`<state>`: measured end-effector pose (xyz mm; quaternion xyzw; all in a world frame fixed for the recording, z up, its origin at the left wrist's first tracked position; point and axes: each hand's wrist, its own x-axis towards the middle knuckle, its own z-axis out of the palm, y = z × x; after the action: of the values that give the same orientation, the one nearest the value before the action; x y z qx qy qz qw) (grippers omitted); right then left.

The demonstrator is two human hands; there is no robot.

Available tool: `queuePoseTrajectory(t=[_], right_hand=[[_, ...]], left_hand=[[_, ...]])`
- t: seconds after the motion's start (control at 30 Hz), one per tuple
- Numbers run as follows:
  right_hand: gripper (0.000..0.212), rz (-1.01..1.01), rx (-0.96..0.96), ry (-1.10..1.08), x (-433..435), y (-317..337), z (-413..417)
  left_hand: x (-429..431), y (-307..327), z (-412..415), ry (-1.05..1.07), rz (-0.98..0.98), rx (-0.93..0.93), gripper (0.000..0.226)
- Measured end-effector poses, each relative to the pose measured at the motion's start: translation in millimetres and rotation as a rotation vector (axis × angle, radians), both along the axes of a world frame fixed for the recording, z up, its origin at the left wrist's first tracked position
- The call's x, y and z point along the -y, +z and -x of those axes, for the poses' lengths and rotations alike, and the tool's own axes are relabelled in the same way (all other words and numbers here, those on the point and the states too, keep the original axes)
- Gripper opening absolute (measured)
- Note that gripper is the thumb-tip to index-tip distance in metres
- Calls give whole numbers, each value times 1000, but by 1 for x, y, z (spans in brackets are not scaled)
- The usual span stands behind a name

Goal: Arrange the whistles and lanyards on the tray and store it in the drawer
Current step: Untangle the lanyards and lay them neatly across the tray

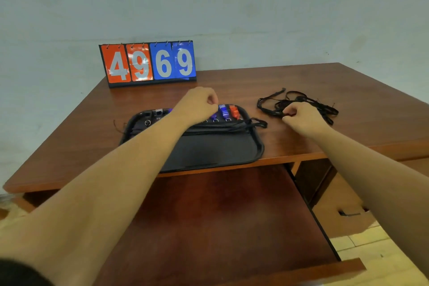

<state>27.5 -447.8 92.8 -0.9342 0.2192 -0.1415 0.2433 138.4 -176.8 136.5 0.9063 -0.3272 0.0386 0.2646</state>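
Limp, light lanyards (299,99) tangle easily; right hand (299,118) pinches one strand at pile's near edge. Beyond left hand (197,105), curled, hold unclear: small rigid whistles (223,111) on tray (220,151).

Glossy black plastic tray (209,153) on polished wooden desk (301,81).
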Motion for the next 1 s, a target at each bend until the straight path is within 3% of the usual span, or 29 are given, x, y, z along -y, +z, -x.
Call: queuePoseTrajectory(t=[0.17, 0.33, 0.43, 0.5, 0.63, 0.73, 0.83, 0.93, 1.0], right_hand=[[58, 48, -115, -3, 20, -12, -3], [25, 111, -104, 2, 30, -19, -8], [24, 30, 27, 24, 33, -18, -3], [24, -16, 128, 18, 39, -14, 1], [25, -15, 229, 26, 47, 0, 9], [23, -48, 324, 53, 46, 13, 14], [18, -109, 390, 72, 43, 25, 14], [16, -188, 349, 130, 39, 34, 21], [17, -207, 344, 179, 36, 39, 29]], left_hand=[[87, -9, 4, -172, -136, -9, 28], [156, -26, -6, -206, -380, 96, 48], [184, -28, -7, -243, -493, 164, 42], [196, -30, -6, -254, -448, 179, 22], [201, -33, -7, -322, -262, 62, 10], [196, -28, -3, -390, -105, -153, 37], [191, -21, 1, -374, 24, -178, 36], [182, -6, 10, -349, 230, -365, 45], [175, 4, 17, -421, 161, -366, 39]])
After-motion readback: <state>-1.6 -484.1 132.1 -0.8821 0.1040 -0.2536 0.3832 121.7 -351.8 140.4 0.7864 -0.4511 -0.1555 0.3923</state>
